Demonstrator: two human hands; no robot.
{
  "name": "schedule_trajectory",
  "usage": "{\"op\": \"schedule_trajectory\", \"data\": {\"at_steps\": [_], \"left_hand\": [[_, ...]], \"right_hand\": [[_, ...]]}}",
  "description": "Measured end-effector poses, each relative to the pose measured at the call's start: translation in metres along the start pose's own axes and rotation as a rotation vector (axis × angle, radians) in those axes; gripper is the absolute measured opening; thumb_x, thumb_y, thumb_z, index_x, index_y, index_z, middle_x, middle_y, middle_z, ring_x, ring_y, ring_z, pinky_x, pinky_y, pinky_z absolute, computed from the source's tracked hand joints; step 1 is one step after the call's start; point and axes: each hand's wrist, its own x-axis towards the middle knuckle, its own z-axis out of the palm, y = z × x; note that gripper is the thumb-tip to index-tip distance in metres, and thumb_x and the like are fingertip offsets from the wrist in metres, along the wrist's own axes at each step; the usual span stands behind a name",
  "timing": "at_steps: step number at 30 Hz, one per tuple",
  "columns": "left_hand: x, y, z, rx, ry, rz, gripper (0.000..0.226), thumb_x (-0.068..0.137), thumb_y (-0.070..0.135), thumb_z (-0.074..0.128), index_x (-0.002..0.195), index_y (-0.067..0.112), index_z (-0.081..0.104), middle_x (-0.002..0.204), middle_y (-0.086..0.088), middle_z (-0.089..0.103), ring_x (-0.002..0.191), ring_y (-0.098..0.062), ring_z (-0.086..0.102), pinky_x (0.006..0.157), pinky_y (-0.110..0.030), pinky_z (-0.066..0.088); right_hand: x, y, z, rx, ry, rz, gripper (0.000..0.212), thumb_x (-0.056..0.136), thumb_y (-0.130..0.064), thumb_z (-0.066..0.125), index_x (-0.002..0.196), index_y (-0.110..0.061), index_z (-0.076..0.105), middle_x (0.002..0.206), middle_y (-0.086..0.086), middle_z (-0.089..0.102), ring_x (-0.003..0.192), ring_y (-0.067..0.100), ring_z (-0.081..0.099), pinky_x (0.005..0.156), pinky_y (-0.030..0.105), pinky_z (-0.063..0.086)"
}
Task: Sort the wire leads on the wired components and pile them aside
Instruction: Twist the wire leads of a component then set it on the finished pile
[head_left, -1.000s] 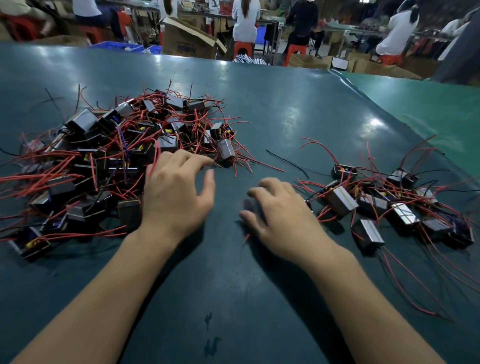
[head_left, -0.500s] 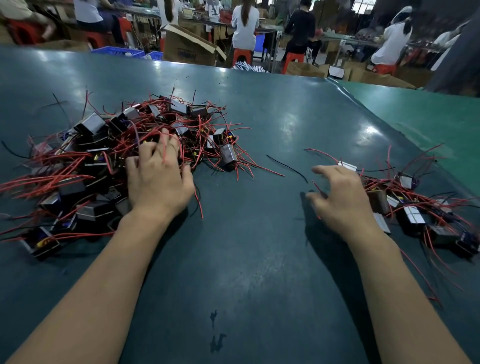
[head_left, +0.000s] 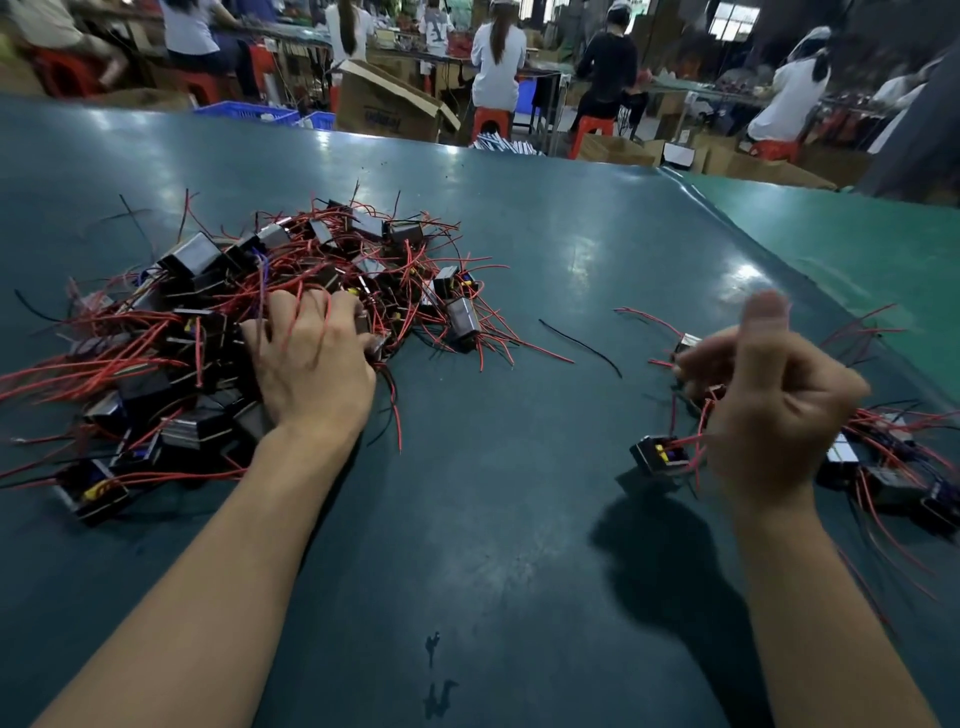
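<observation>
Meanwhile, the left hand (head_left: 311, 358) digs curled fingers into the left pile (head_left: 218, 332), its grip unclear, while the right hand (head_left: 769, 410) pinches red leads (head_left: 693, 441) dangling a component (head_left: 660, 457) above the table (head_left: 519, 519).

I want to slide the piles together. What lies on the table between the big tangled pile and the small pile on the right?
In the head view, a loose black wire lies on the table between the big pile and small pile; otherwise bare.

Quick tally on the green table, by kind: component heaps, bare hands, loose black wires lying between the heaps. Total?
Heaps of black box components with red wire leads: 2, left heap, right heap
Bare hands: 2, left hand, right hand
Loose black wire between the heaps: 1
Total: 5
</observation>
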Motion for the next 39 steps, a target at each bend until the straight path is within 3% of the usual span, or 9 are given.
{"op": "schedule_trajectory", "data": {"at_steps": [8, 12, 15, 18, 22, 26, 28, 32, 39], "left_hand": [[-0.016, 0.008, -0.013, -0.189, 0.074, 0.024, 0.042, 0.088, 0.042, 0.065, 0.118, 0.012, 0.061, 0.104, -0.016, 0.06, 0.101, -0.036, 0.056, 0.089, -0.047, 0.037], [-0.026, 0.014, -0.023, -0.373, 0.242, 0.185, 0.03, 0.088, 0.029, 0.071, 0.107, 0.006, 0.069, 0.102, -0.018, 0.059, 0.086, -0.037, 0.06, 0.076, -0.045, 0.05], [-0.033, 0.025, -0.03, -0.508, 0.419, 0.406, 0.023, 0.092, 0.023, 0.069, 0.106, 0.005, 0.068, 0.104, -0.016, 0.061, 0.091, -0.031, 0.061, 0.077, -0.043, 0.054], [-0.042, 0.037, -0.033, -0.692, 0.336, 0.685, 0.021, 0.087, 0.014, 0.069, 0.107, 0.008, 0.062, 0.11, -0.016, 0.064, 0.1, -0.03, 0.063, 0.081, -0.047, 0.052], [-0.055, 0.051, -0.029, -0.799, 0.137, 0.836, 0.018, 0.078, 0.009, 0.073, 0.093, 0.005, 0.065, 0.111, -0.011, 0.068, 0.103, -0.027, 0.065, 0.083, -0.046, 0.05], [-0.059, 0.054, -0.024, -0.819, 0.0, 0.802, 0.017, 0.075, 0.01, 0.077, 0.09, 0.006, 0.07, 0.11, -0.001, 0.07, 0.1, -0.026, 0.063, 0.085, -0.045, 0.05], [-0.057, 0.051, -0.023, -0.83, -0.041, 0.755, 0.019, 0.073, 0.01, 0.079, 0.09, 0.01, 0.072, 0.11, 0.005, 0.071, 0.097, -0.025, 0.059, 0.084, -0.045, 0.048], [-0.056, 0.051, -0.027, -1.005, -0.178, 0.685, 0.026, 0.07, -0.002, 0.08, 0.093, 0.008, 0.072, 0.106, 0.003, 0.071, 0.097, -0.021, 0.06, 0.086, -0.037, 0.051], [-0.06, 0.052, -0.032, -1.116, -0.382, 0.639, 0.033, 0.071, -0.004, 0.069, 0.102, 0.007, 0.073, 0.109, -0.002, 0.071, 0.116, -0.02, 0.059, 0.1, -0.037, 0.047]], "right_hand": [[0.0, 0.027, 0.0, -0.708, -0.583, 0.166, 0.046, 0.09, -0.043, 0.06, 0.059, -0.009, 0.065, 0.058, 0.007, 0.065, 0.061, 0.029, 0.062, 0.066, 0.04, 0.052], [0.001, 0.0, 0.003, 0.066, -0.392, 0.465, 0.045, 0.089, -0.038, 0.068, 0.051, -0.013, 0.059, 0.05, 0.003, 0.059, 0.04, 0.018, 0.05, 0.04, 0.023, 0.038], [-0.002, -0.019, 0.002, 0.525, -0.993, 0.843, 0.043, 0.078, -0.052, 0.071, 0.061, -0.012, 0.067, 0.055, 0.007, 0.06, 0.04, 0.017, 0.055, 0.038, 0.016, 0.038], [-0.012, -0.012, 0.005, 0.235, -1.369, 0.787, 0.033, 0.089, -0.039, 0.066, 0.072, -0.013, 0.073, 0.065, 0.008, 0.066, 0.058, 0.016, 0.064, 0.048, 0.022, 0.049], [-0.013, 0.015, 0.013, -0.211, -1.01, 0.725, 0.036, 0.092, -0.033, 0.064, 0.064, -0.011, 0.067, 0.059, 0.005, 0.063, 0.056, 0.021, 0.061, 0.052, 0.031, 0.052], [-0.008, 0.036, 0.007, -0.724, -0.687, 0.275, 0.029, 0.092, -0.035, 0.062, 0.073, -0.012, 0.065, 0.07, 0.003, 0.067, 0.07, 0.028, 0.063, 0.068, 0.04, 0.053], [-0.01, 0.031, 0.01, -0.56, -0.544, 0.186, 0.022, 0.093, -0.033, 0.062, 0.082, -0.016, 0.069, 0.074, 0.001, 0.07, 0.072, 0.021, 0.065, 0.066, 0.034, 0.051], [-0.018, 0.01, 0.026, 0.116, -0.706, 0.707, 0.034, 0.097, -0.041, 0.052, 0.086, -0.015, 0.072, 0.077, 0.002, 0.07, 0.059, 0.011, 0.061, 0.038, 0.02, 0.037], [-0.017, 0.009, 0.024, 0.332, -0.648, 0.826, 0.017, 0.084, -0.016, 0.067, 0.094, -0.002, 0.068, 0.069, 0.002, 0.069, 0.047, 0.006, 0.056, 0.035, 0.015, 0.034]]}}
